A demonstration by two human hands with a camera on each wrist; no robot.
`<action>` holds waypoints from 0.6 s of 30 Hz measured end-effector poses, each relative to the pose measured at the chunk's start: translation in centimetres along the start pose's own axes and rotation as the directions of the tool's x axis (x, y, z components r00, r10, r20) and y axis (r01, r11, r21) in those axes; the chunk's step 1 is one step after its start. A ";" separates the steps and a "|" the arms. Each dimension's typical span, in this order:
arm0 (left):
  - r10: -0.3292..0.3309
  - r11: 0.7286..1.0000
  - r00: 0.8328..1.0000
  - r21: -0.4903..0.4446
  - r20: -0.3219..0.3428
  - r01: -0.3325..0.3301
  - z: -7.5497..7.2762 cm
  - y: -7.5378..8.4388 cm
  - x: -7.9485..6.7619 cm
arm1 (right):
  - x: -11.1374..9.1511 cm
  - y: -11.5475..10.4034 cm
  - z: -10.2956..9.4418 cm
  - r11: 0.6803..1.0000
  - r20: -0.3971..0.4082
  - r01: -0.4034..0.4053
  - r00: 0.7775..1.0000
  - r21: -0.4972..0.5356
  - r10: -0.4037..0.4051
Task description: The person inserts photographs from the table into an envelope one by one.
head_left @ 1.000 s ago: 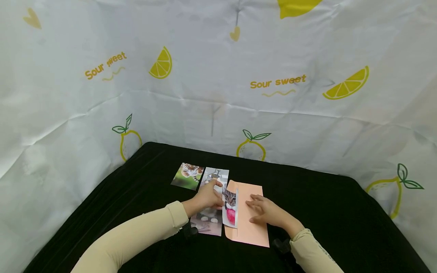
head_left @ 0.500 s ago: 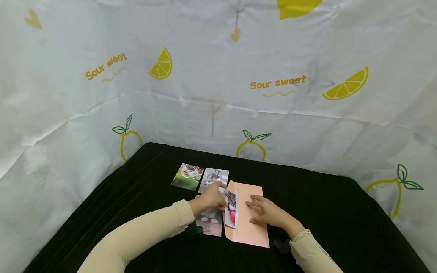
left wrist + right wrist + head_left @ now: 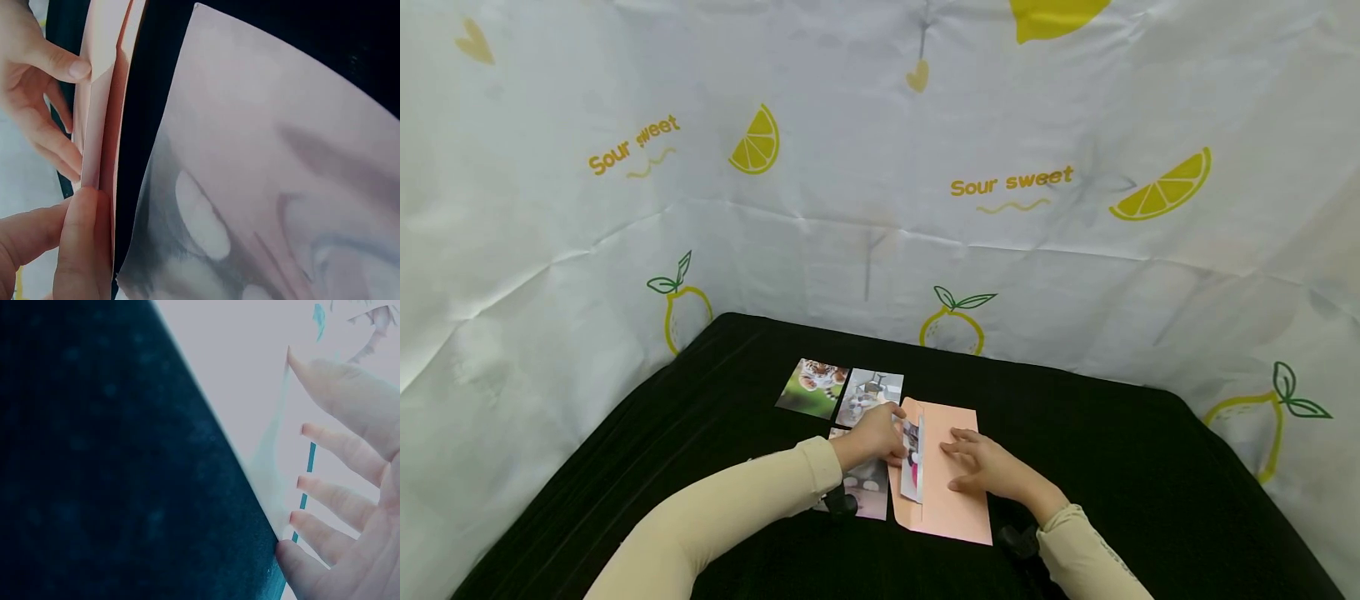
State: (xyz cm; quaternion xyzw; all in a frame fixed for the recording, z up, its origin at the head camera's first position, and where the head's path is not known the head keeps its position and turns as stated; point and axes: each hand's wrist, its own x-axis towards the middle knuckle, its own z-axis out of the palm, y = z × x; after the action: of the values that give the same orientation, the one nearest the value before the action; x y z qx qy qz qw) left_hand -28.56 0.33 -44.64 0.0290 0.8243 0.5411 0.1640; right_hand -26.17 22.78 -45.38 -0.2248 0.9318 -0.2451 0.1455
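A peach envelope lies on the black cloth, its opening toward the left. Partway inside it is a photo of a cat with something pink, the left strip still showing. My left hand pinches that photo by its outer edge; in the left wrist view the fingers close on the card right at the envelope's mouth. My right hand rests on the envelope's front with fingers spread. The right wrist view shows those fingertips over the pale paper near its edge.
Left of the envelope lie a tiger photo, a grey-white photo and a greyish-pink photo, the last partly under my left arm. A white curtain with lemon prints stands behind the black-covered table.
My left hand has moved to the right, and the cat photo has slid deeper into the envelope, so less of it shows. The right hand and envelope have stayed in place.
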 end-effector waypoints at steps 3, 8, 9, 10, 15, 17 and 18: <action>0.004 1.000 1.000 0.001 -0.005 -0.004 0.4 0.0 0.2 | 0.0 0.0 0.0 1.000 -0.002 0.003 1.000 0.002 -0.003; 0.040 0.999 0.999 0.024 -0.008 -0.039 0.9 0.0 0.2 | -0.1 0.0 0.0 1.000 -0.002 -0.001 1.000 0.008 0.001; 0.041 0.999 0.999 0.025 -0.006 -0.041 1.0 0.0 0.2 | -0.1 0.0 0.0 1.000 -0.002 -0.003 1.000 0.010 0.003; 0.041 0.999 0.999 0.028 -0.006 -0.041 1.1 0.1 0.2 | -0.1 0.0 0.0 1.000 -0.003 -0.003 1.000 0.012 0.004; 0.031 0.999 0.999 0.030 -0.020 -0.031 1.4 0.2 0.1 | -0.1 0.0 0.0 1.000 -0.007 0.006 1.000 0.014 -0.006; 0.029 0.999 0.999 0.035 -0.027 -0.028 1.5 0.3 0.1 | -0.1 0.0 0.0 1.000 -0.007 0.014 1.000 0.010 -0.014; 0.028 0.999 0.999 0.042 -0.030 -0.027 1.5 0.3 0.1 | -0.1 0.0 -0.1 1.000 -0.007 0.017 1.000 0.008 -0.017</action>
State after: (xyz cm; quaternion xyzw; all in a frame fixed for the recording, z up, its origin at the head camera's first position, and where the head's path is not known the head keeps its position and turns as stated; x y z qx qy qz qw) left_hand -28.27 1.83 -44.94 0.0354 0.8373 0.5265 0.1432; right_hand -26.10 22.84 -45.29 -0.2311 0.9293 -0.2511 0.1410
